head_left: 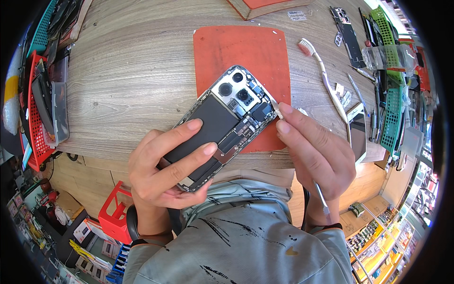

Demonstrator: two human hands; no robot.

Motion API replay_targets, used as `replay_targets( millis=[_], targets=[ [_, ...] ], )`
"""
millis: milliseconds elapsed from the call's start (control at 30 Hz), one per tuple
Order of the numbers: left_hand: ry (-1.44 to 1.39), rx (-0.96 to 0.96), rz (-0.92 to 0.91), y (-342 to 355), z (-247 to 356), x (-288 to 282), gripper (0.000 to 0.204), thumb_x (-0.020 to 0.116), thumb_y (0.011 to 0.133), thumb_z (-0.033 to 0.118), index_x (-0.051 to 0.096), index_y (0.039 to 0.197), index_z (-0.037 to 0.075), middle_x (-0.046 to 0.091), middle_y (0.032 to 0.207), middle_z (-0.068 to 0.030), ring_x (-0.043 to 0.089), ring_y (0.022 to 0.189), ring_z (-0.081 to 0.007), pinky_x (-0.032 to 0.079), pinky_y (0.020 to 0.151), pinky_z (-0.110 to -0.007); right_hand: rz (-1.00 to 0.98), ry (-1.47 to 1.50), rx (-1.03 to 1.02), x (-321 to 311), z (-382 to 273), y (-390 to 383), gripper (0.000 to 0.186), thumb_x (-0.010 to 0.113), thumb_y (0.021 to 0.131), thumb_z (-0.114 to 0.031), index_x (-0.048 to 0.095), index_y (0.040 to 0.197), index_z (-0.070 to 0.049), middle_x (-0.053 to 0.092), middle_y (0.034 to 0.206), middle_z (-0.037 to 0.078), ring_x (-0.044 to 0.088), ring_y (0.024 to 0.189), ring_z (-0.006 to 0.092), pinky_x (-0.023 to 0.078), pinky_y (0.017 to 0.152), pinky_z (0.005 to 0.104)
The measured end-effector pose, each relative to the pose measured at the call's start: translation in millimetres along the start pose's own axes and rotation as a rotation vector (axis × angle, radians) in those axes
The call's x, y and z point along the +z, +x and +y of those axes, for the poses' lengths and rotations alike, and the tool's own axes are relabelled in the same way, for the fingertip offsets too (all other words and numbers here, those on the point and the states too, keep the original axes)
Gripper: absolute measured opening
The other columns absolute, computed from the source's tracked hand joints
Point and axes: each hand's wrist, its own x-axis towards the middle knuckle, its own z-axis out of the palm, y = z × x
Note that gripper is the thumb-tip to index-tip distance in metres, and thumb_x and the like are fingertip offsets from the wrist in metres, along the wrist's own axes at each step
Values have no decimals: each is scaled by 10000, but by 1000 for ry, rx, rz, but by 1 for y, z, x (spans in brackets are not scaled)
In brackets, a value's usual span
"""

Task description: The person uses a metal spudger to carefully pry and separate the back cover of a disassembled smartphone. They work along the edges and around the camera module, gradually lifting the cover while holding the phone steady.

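An opened smartphone (215, 124) lies tilted in my left hand (163, 165), its back off and its inside facing up. The battery, the camera module with several lenses and the circuit board are bare. Two fingers of that hand rest across the battery, while the rest support the phone's lower end. In my right hand (319, 151), thumb and fingertips pinch a thin metal pry tool (274, 103) with a ridged grip. Its flat tip meets the phone's upper right edge, and its other end comes out below the palm. Beneath the phone is an orange-red mat (241, 49).
To the right on the wooden table (127, 71) lie a toothbrush (326, 78), another phone (357, 132) and a dark phone part (349, 38). Green baskets (391, 111) of tools line the right edge. A red basket (35, 109) with a clear box stands left. A red stool (116, 213) is below.
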Motion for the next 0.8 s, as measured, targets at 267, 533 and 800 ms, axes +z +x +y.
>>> replay_targets(
  millis=[267,533,800],
  targets=[
    [-12,6,3,-2,-2,1,673,918,605,222,905,1274,149,774,1426,-179,637,751,-199,513,624,-295,-54,-99,-24,-3,-8,2,283,809,918,31,846,1198,17,852,1215,246,869,1063,352,724,812,357],
    [-25,4,2,1,-1,1,684,909,591,200,905,1273,147,770,1433,-181,655,765,-205,521,630,-294,-102,-73,-32,-10,-7,8,296,783,936,-19,832,1223,34,846,1223,258,864,1089,374,723,830,366],
    [-16,5,-1,0,-1,0,686,911,588,207,904,1272,148,771,1431,-177,660,765,-206,514,626,-293,-74,-97,-107,-6,-1,4,334,738,881,-66,830,1166,83,841,1181,278,862,1078,381,714,784,350]
  ],
)
